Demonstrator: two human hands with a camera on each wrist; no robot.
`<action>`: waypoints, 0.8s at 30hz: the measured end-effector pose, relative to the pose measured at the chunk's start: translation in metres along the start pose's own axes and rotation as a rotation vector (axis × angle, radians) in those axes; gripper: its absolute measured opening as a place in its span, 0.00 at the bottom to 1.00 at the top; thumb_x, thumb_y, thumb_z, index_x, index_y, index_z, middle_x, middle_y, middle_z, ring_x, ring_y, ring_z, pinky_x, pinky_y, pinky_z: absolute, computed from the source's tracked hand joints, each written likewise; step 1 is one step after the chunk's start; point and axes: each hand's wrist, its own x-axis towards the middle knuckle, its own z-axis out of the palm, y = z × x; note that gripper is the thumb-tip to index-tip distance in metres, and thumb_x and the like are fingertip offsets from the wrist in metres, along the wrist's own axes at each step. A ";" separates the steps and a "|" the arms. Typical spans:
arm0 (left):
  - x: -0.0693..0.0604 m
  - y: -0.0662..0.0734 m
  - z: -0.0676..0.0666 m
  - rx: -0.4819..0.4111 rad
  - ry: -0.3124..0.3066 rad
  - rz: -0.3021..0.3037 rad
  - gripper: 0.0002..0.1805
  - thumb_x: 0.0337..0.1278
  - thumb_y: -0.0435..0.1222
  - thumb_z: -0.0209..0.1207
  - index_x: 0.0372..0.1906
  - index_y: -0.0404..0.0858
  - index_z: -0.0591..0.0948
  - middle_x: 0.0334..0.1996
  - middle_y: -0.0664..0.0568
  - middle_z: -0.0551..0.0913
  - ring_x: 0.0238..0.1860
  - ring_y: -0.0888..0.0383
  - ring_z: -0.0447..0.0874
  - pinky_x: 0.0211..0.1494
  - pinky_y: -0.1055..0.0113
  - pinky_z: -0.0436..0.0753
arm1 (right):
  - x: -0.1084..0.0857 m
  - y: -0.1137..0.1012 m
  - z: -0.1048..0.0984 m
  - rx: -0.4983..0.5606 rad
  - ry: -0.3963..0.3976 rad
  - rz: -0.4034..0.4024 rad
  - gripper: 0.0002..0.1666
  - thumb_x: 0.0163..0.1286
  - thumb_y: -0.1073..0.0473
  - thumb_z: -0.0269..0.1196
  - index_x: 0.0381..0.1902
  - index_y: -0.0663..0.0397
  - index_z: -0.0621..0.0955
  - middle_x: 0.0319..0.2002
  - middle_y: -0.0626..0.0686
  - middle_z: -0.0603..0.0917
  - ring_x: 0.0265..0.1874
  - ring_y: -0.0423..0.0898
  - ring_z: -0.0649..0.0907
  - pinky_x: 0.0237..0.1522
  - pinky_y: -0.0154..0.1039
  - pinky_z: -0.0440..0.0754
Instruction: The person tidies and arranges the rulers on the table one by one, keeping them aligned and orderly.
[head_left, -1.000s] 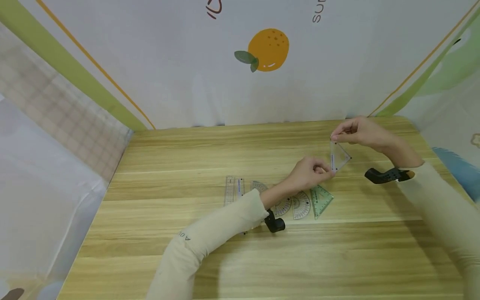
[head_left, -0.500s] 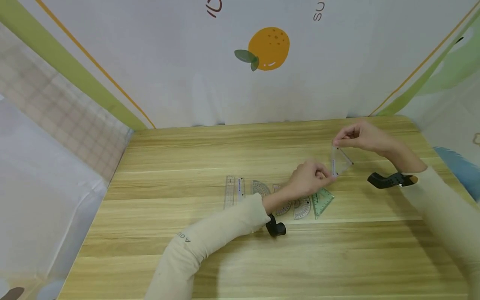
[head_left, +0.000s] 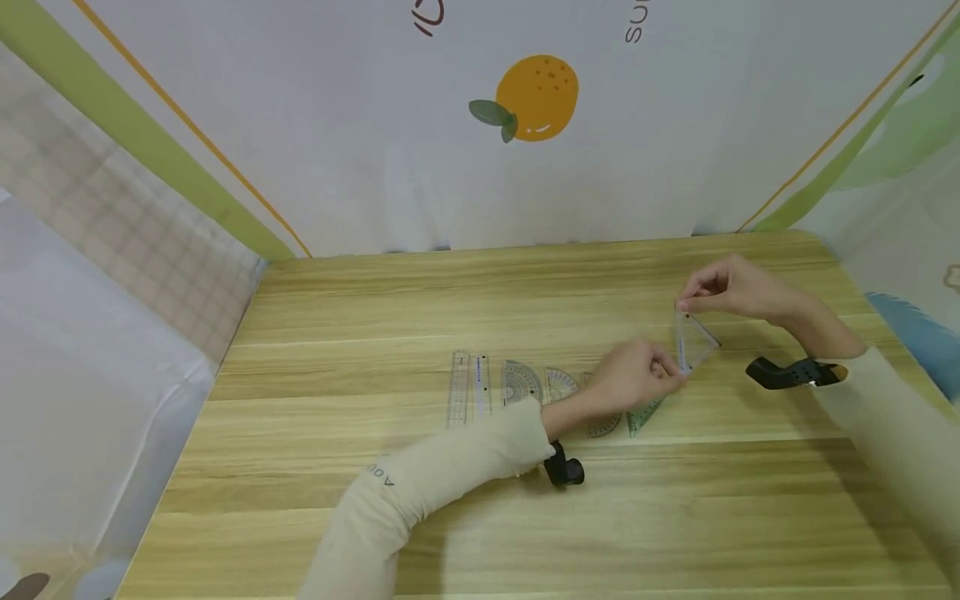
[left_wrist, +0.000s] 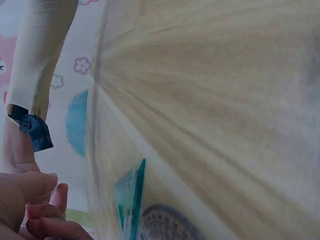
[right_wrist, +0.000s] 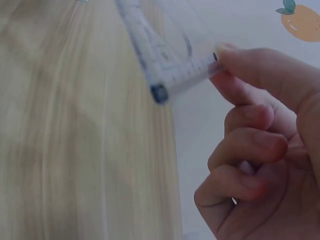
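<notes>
A clear triangular set square is held above the table between both hands. The right hand pinches its upper corner between thumb and forefinger; in the right wrist view the other fingers curl toward the palm. Its lower corner sits in the thumb-and-finger pinch of the left hand. Below the left hand lies a green set square, partly covered by it. To its left run several clear protractors, some half hidden by the left hand and forearm. In the left wrist view, the green set square appears beside a protractor.
Two clear straight rulers lie side by side at the left end of the row, their lower parts behind the left sleeve. The wood-grain table ends at a white printed cloth. Each wrist wears a black camera mount.
Both hands, with the clear set square between them, have shifted slightly right and toward the near edge. The left hand now covers more of the green set square.
</notes>
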 end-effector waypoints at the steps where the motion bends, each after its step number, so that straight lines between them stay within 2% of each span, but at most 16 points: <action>1: -0.001 0.001 0.001 0.013 -0.001 -0.004 0.07 0.68 0.39 0.65 0.37 0.40 0.89 0.10 0.61 0.71 0.10 0.70 0.60 0.14 0.76 0.62 | -0.001 0.001 0.000 0.003 -0.009 -0.001 0.06 0.71 0.73 0.63 0.37 0.63 0.86 0.24 0.54 0.75 0.19 0.48 0.63 0.22 0.39 0.66; 5: -0.003 0.002 0.005 0.076 -0.004 -0.021 0.07 0.68 0.41 0.66 0.36 0.43 0.89 0.12 0.62 0.73 0.11 0.70 0.61 0.15 0.76 0.63 | -0.004 0.002 0.002 0.003 -0.046 0.019 0.05 0.72 0.71 0.64 0.38 0.62 0.87 0.30 0.56 0.82 0.23 0.46 0.71 0.28 0.38 0.74; 9: -0.004 0.002 0.011 0.116 -0.011 -0.021 0.07 0.67 0.42 0.66 0.36 0.44 0.90 0.15 0.65 0.75 0.12 0.71 0.61 0.16 0.77 0.64 | -0.006 0.005 0.004 -0.013 -0.068 0.016 0.05 0.71 0.71 0.64 0.38 0.61 0.87 0.33 0.58 0.84 0.26 0.44 0.73 0.30 0.39 0.76; 18: -0.006 0.003 0.021 0.212 -0.008 0.048 0.06 0.65 0.42 0.68 0.34 0.45 0.90 0.20 0.69 0.75 0.16 0.73 0.67 0.20 0.79 0.70 | -0.007 0.015 0.010 -0.013 -0.120 -0.013 0.07 0.70 0.72 0.66 0.36 0.56 0.87 0.28 0.54 0.81 0.25 0.44 0.72 0.26 0.37 0.73; 24: -0.009 0.005 0.024 0.233 -0.033 0.030 0.06 0.64 0.42 0.69 0.34 0.45 0.90 0.19 0.69 0.75 0.15 0.74 0.66 0.19 0.78 0.69 | -0.007 0.020 0.013 0.023 -0.169 -0.083 0.10 0.69 0.75 0.64 0.36 0.56 0.87 0.26 0.55 0.77 0.23 0.47 0.70 0.24 0.38 0.70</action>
